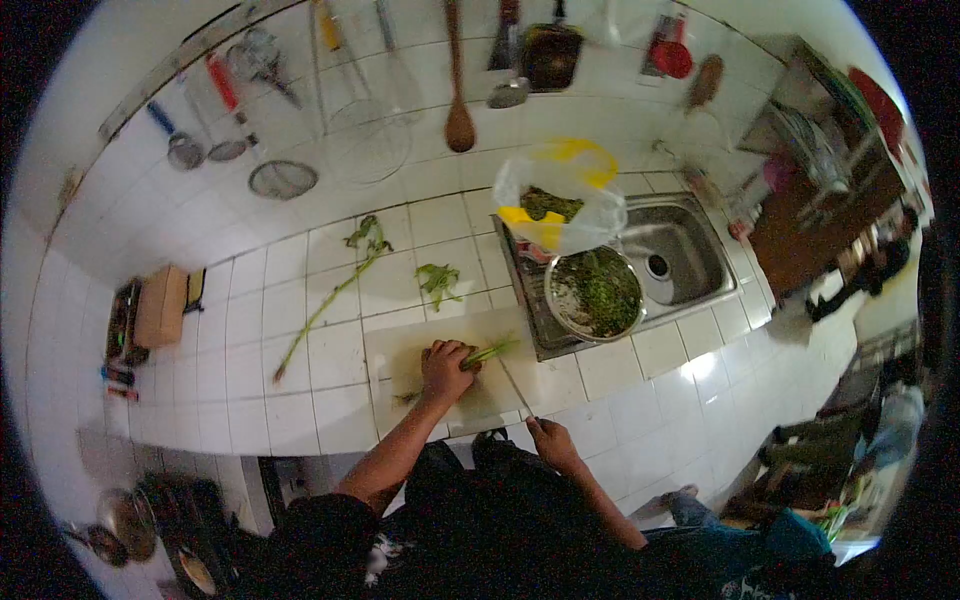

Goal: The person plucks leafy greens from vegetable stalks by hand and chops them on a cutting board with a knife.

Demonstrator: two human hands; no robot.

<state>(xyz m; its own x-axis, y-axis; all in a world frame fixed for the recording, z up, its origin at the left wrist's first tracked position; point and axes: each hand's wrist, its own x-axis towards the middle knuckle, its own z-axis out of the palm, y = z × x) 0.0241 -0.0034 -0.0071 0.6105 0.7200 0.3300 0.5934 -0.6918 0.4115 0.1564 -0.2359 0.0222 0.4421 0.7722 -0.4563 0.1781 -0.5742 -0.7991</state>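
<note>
Over the pale cutting board point(400, 350), my left hand point(447, 370) presses down with its fingers curled round a bunch of green stems point(490, 353). The cut ends stick out to the right of my knuckles. My right hand point(552, 443) is closed on the handle of a knife point(517, 388) at the counter's front edge. Its thin blade points up and left, with the tip near the stems. Small green scraps point(405, 398) lie left of my left hand. Beyond the board are a leafy sprig point(438, 284) and a long stalk point(335, 293) with leaves at its top.
A bowl of chopped greens point(597, 293) stands beside the sink point(700, 255), with a yellow-and-clear plastic bag point(560, 200) behind it. Strainers point(283, 180) and a wooden spoon point(459, 130) hang on the wall. A brown box point(161, 306) stands at left. People sit at lower right.
</note>
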